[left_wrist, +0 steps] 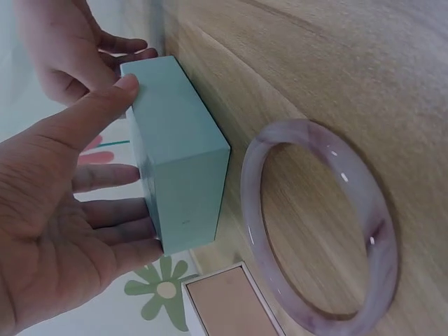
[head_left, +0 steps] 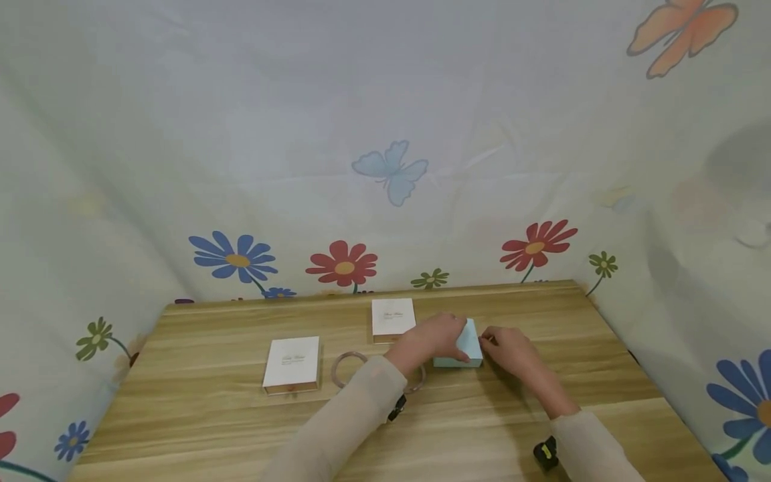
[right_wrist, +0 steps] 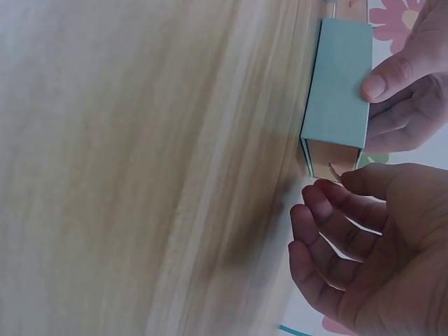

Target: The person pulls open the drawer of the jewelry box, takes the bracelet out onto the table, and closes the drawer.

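A pale teal box with a drawer-like inner part lies on the wooden table. My left hand holds it from above, thumb over the front edge and fingertips against the top. At its right end, my right hand pinches a small ribbon pull tab between thumb and forefinger. The tab comes from the box's brownish end panel. Beside the box lies a mauve, marbled bangle, mostly hidden under my left forearm in the head view. Another bangle lies farther left.
Two white boxes with gold lettering stand on the table: one box to the left, the other box behind my left hand. A white curtain printed with flowers and butterflies surrounds the table's back and sides.
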A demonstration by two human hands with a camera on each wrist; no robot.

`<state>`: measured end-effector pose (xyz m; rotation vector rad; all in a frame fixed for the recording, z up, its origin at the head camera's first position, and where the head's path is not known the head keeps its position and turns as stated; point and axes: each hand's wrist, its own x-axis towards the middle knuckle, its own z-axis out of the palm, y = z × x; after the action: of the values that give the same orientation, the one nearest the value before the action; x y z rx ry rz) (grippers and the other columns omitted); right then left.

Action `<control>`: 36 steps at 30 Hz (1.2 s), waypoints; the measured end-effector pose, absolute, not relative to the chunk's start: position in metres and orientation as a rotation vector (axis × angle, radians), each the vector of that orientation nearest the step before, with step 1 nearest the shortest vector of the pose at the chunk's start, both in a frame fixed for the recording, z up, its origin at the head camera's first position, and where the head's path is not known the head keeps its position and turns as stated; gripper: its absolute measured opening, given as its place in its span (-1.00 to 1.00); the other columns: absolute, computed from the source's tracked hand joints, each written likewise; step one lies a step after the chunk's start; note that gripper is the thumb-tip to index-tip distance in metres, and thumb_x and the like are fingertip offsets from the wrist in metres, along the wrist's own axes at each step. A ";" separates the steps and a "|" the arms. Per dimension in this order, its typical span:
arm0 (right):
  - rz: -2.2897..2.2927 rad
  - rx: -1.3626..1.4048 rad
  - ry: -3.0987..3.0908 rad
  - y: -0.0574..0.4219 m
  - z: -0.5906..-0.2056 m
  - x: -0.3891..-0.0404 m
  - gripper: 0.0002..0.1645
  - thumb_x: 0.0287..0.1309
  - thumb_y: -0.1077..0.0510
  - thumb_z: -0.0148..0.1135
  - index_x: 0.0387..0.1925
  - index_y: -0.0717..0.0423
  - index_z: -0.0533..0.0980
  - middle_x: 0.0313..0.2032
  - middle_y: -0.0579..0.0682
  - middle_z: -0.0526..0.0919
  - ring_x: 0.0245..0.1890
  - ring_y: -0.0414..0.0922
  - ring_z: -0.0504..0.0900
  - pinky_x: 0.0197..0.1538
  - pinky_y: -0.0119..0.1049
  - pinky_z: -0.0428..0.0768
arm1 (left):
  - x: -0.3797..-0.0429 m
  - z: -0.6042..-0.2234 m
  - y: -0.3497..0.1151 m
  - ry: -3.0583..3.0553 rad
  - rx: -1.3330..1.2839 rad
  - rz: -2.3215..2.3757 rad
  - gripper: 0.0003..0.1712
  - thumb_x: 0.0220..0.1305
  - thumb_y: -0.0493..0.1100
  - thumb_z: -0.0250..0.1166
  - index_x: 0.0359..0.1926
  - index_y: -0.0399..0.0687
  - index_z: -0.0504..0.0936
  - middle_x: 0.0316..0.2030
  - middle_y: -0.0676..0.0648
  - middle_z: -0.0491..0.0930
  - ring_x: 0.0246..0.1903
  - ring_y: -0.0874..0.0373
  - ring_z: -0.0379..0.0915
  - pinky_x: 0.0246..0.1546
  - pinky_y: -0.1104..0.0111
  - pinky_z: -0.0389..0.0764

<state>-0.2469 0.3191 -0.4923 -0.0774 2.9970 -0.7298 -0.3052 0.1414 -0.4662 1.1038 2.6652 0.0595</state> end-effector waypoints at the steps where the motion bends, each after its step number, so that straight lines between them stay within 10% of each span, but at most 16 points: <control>1: -0.737 -0.078 2.990 0.319 -0.492 -0.247 -0.78 0.40 0.15 0.23 -0.14 0.22 0.67 -0.25 0.04 0.74 -0.32 -0.12 0.62 -0.18 -0.10 0.63 | -0.305 -0.465 0.141 2.666 1.093 0.062 -0.04 0.18 0.34 0.42 0.44 -0.07 0.37 0.24 -0.06 0.54 0.20 0.13 0.48 0.12 0.36 0.53; 36: -0.706 -0.148 2.972 0.316 -0.493 -0.261 -0.85 0.36 0.26 0.22 -0.27 0.26 0.68 -0.41 -0.02 0.68 -0.44 -0.15 0.51 -0.27 -0.17 0.56 | -0.305 -0.463 0.146 2.658 1.107 0.102 -0.29 0.14 0.27 0.49 0.13 -0.10 0.60 -0.15 0.02 0.65 -0.24 0.23 0.51 -0.24 0.44 0.53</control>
<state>-0.2613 0.3163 -0.4935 -0.1478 2.9718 -0.7055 -0.3051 0.1457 -0.4628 1.1072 2.6577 0.1020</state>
